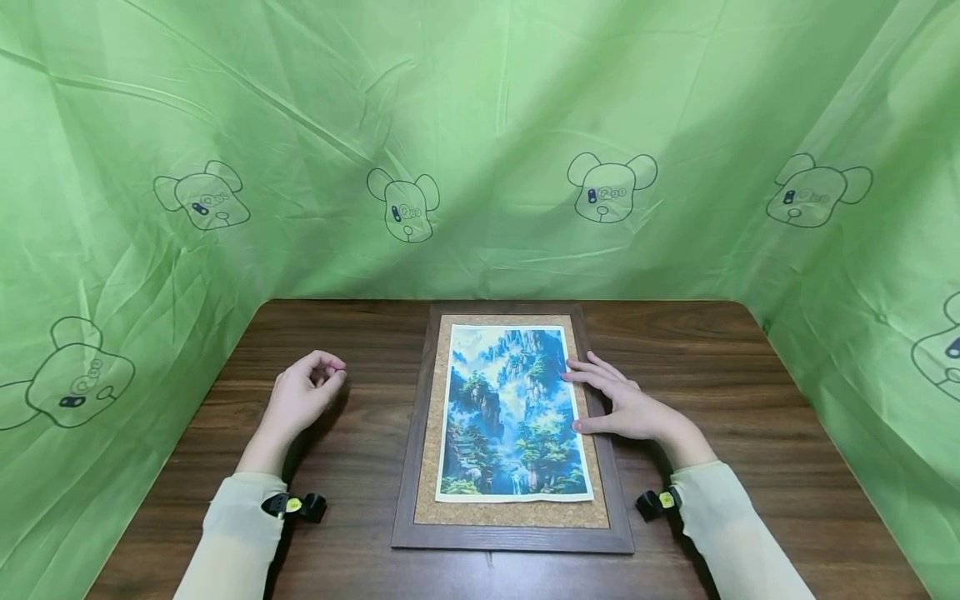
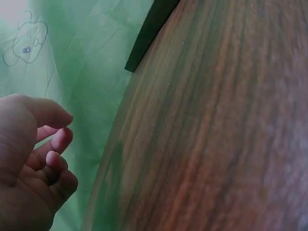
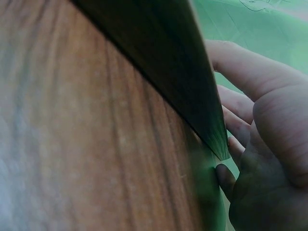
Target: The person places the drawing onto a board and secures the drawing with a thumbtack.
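Observation:
A blue mountain landscape print (image 1: 517, 408) with a white border lies on a cork board (image 1: 510, 513) that has a dark wooden frame (image 1: 517, 538). My right hand (image 1: 626, 408) reaches over the frame's right side. Its spread fingertips and thumb touch the print's right edge. To the left of the board, my left hand (image 1: 303, 396) stays over the table with loosely curled fingers. In the left wrist view, its thumb tip is close to the index fingertip, and no held thing shows between them. The right wrist view shows my right hand beside the frame's dark side.
The board rests on a brown wood-grain table (image 1: 360, 500). A green curtain (image 1: 487, 100) printed with bear heads surrounds the table's back and sides. Each wrist wears a small black camera, one on the left wrist (image 1: 311, 507) and one on the right.

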Available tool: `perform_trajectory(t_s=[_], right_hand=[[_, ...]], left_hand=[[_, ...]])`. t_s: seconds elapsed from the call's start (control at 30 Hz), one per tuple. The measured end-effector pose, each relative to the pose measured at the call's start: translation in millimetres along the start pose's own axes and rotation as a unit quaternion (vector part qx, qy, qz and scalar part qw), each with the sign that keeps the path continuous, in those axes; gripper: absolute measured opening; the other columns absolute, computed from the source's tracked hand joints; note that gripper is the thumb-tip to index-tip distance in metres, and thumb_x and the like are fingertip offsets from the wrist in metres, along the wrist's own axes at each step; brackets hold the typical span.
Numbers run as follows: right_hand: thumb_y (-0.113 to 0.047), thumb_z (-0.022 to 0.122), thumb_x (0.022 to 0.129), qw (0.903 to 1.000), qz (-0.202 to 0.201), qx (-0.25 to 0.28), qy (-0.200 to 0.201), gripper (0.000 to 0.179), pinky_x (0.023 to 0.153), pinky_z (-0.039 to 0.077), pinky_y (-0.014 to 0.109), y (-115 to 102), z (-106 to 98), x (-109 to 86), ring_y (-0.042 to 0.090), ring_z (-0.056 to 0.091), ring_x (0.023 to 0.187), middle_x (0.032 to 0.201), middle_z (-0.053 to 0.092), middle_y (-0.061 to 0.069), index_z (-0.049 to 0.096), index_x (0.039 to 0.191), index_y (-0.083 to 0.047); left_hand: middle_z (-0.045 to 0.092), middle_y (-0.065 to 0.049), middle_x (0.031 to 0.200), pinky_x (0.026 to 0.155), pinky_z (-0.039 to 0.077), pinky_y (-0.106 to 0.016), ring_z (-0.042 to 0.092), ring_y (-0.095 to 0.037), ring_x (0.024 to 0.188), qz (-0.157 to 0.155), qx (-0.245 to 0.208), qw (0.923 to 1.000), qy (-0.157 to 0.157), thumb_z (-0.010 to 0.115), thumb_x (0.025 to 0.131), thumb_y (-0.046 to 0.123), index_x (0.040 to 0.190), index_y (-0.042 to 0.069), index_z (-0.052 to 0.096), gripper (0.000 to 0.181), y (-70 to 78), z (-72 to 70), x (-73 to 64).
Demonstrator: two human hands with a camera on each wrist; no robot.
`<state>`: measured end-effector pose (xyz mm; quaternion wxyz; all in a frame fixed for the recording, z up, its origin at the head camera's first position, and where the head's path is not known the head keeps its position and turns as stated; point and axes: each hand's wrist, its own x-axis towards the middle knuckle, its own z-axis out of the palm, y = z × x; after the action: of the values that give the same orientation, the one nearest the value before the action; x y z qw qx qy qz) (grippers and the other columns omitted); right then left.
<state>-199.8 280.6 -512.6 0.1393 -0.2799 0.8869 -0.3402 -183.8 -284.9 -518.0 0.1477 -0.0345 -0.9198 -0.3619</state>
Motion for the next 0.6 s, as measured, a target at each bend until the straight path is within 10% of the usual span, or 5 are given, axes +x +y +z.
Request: perform_trajectory(t_s=[0.6], right_hand=[[-0.048,0.085,0.096,1.0,-0.004,-0.002,0.003,0.081,0.111,0.001,0.093,-0.9,-0.9,0.0,0.038,0.001,0.169,0.181,0.026,0.001,0.049,0.165,-0.026]], left_hand=[[0.074,0.003,0.085,0.059,0.047,-0.024,0.06,-0.011,0.063,0.035,-0.009,0.9989,0.031,0.079,0.102,0.017,0.105,0.016,0.077,0.003,4.3,3.8,0.2]])
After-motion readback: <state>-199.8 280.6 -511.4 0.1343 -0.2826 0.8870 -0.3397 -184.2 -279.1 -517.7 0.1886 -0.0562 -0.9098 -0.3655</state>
